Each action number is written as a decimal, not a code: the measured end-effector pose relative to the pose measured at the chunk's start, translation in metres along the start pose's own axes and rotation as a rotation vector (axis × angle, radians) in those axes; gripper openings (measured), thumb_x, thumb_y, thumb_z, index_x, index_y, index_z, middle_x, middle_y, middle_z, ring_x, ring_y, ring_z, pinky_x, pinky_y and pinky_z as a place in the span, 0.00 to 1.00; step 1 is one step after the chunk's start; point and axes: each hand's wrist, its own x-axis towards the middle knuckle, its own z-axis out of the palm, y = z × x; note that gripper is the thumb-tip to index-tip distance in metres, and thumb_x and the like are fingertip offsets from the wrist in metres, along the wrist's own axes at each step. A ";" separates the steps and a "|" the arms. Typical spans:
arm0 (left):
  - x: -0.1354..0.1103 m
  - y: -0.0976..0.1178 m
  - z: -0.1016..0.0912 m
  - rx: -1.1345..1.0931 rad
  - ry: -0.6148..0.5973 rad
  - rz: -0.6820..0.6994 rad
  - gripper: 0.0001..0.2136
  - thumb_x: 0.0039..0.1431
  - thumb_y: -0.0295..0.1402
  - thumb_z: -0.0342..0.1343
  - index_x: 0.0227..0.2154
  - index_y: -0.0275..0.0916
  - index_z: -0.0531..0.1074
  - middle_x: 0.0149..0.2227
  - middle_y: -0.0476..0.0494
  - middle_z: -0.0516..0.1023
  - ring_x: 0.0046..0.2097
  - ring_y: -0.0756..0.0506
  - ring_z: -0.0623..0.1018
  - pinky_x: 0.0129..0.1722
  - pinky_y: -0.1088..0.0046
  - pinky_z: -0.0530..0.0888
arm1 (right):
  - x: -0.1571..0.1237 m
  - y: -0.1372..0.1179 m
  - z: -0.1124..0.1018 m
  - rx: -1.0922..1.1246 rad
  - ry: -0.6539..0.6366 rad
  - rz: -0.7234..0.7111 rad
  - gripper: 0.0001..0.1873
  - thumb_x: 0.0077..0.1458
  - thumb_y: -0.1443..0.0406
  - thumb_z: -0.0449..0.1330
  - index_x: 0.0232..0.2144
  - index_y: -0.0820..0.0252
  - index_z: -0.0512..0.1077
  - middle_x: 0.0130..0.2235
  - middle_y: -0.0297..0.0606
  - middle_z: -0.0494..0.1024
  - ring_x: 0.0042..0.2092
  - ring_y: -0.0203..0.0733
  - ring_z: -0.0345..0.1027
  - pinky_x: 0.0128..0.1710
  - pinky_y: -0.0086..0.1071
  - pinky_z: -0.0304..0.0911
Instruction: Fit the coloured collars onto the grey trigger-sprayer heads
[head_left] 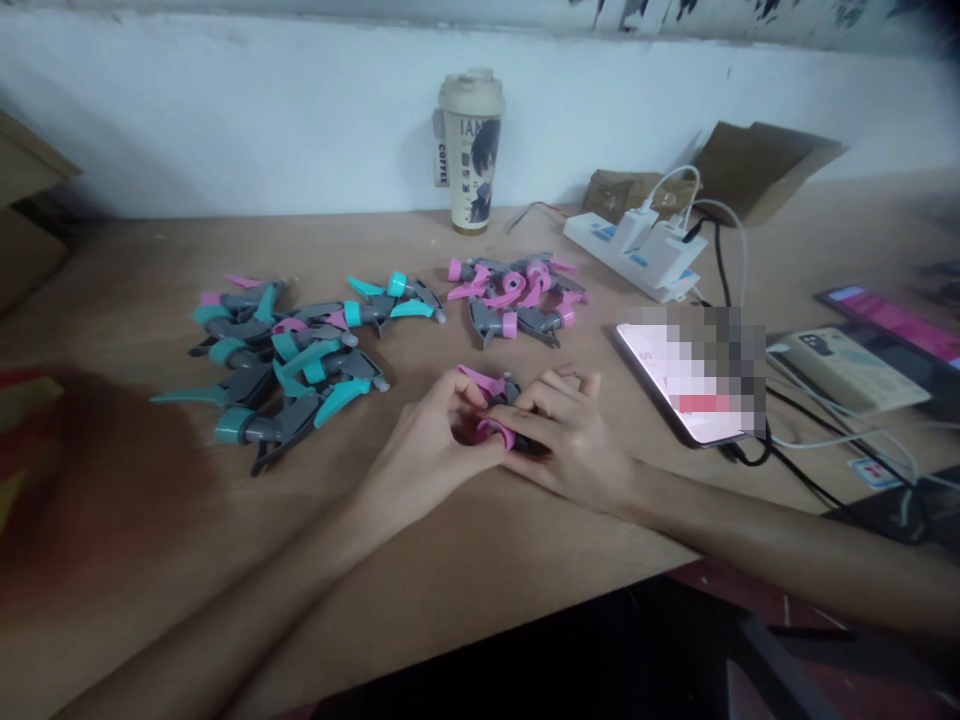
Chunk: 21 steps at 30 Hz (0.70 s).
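Low over the table's middle, my two hands meet around a pink and grey trigger spray head. My left hand pinches its pink collar between thumb and fingers. Wrapped about the grey body from the other side is my right hand, which hides much of it. To the left lies a pile of teal and grey trigger spray heads, a few with pink parts among them. Just beyond my hands is a smaller heap of pink and grey spray heads.
A coffee cup stands against the wall. Right of it are a white power strip with chargers and a brown paper bag. A lit phone, a power bank and loose cables lie right of my hands.
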 end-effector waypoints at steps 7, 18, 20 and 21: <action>-0.003 0.002 0.006 0.117 0.102 0.039 0.09 0.51 0.30 0.55 0.35 0.43 0.62 0.30 0.53 0.73 0.32 0.49 0.75 0.30 0.75 0.70 | 0.002 0.002 0.002 0.012 0.018 0.048 0.08 0.51 0.61 0.61 0.34 0.58 0.75 0.30 0.33 0.72 0.35 0.37 0.63 0.43 0.38 0.47; -0.005 0.001 0.009 0.426 0.276 0.108 0.05 0.51 0.32 0.56 0.30 0.40 0.66 0.32 0.50 0.71 0.32 0.49 0.73 0.29 0.74 0.68 | 0.003 0.003 0.000 -0.007 -0.076 0.153 0.10 0.53 0.61 0.59 0.37 0.57 0.74 0.36 0.35 0.74 0.41 0.40 0.64 0.48 0.40 0.43; -0.005 0.002 0.009 0.474 0.261 0.136 0.01 0.52 0.30 0.54 0.28 0.40 0.68 0.33 0.50 0.70 0.32 0.50 0.73 0.30 0.74 0.68 | 0.004 0.003 0.000 -0.024 -0.106 0.160 0.11 0.52 0.61 0.58 0.38 0.58 0.73 0.38 0.36 0.74 0.42 0.42 0.63 0.48 0.40 0.43; -0.005 0.003 0.009 0.483 0.249 0.143 0.01 0.53 0.30 0.54 0.28 0.40 0.69 0.33 0.50 0.70 0.33 0.50 0.73 0.31 0.74 0.68 | 0.004 0.003 0.000 -0.030 -0.123 0.158 0.12 0.52 0.61 0.58 0.39 0.58 0.73 0.39 0.36 0.74 0.43 0.42 0.62 0.49 0.41 0.43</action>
